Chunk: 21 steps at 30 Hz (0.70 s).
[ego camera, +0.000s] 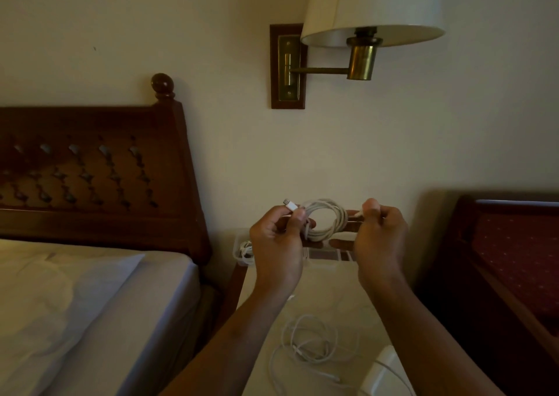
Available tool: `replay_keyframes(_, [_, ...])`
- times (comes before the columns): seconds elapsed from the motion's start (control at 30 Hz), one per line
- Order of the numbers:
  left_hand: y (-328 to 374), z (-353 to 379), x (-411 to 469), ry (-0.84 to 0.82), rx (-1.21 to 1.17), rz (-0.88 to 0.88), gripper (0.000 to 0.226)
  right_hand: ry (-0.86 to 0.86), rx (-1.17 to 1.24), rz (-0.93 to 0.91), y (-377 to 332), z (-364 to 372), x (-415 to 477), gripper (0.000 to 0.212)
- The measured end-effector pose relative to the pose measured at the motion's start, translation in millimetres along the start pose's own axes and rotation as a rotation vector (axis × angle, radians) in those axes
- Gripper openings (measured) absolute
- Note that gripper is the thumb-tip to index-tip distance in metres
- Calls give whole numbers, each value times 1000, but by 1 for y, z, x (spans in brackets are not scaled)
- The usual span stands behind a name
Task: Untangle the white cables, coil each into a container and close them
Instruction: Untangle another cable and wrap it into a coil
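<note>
**Coiled cable held up over the bench, both hands on it**

So, centre of the frame: both hands are up in the air with one white coiled cable (pixel 328 217) strung between them. The left hand (pixel 276 244) has a tight grip, thumb and fingers pinching the cable right behind its plug (pixel 289 205), which pokes out toward the upper left. The right hand (pixel 381 238) is also curled in, its grip pinching the other end of the cable at the coil's right side. The loops hang between the two hands, well above the bench (pixel 329 292).

Behind the left hand, at the back of the bench, sits a clear container (pixel 242 258) with another white cable (pixel 246 249) bundled inside. Lower centre, a third loose cable (pixel 311 344) lies in messy loops on the bench, and a white object (pixel 382 368) I can't identify sits just right of it.

The bed (pixel 75 305) and headboard (pixel 90 168) fill the left side, with a wall lamp (pixel 363 17) at the top.
</note>
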<state>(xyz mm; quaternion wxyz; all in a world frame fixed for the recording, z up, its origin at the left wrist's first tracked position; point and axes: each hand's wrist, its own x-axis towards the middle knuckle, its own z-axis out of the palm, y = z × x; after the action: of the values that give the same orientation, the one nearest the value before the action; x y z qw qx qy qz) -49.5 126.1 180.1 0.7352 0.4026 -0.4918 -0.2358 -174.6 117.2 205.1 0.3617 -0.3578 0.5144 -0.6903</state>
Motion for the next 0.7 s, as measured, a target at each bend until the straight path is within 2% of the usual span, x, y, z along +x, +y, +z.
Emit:
replay_keyframes(0.1, [-7,-2,-2,13,-77,-81,22,-14,77,39,-1,-9,3,24])
replay_keyframes(0.2, [-11,-3,-6,-8,-47,-64,20,-80,112,3,1,-16,3,21])
replay_keyframes(0.33, [-11,-10,-7,-60,-7,-31,17,-181,6,-124,8,-24,2,18])
replay_keyframes(0.43, [-10,-9,-5,-70,-103,-117,21,-174,-16,-123,8,-30,7,20])
replay_keyframes(0.53, [-16,-9,-5,-29,-97,-148,21,-191,-8,-82,10,-34,9,18])
replay_keyframes(0.63, [-22,-11,-9,-58,60,-33,16,-250,-76,-101,12,-36,10,9])
replay_keyframes(0.7, [-24,-11,-12,-81,190,77,20,-279,-150,-155,11,-36,11,14])
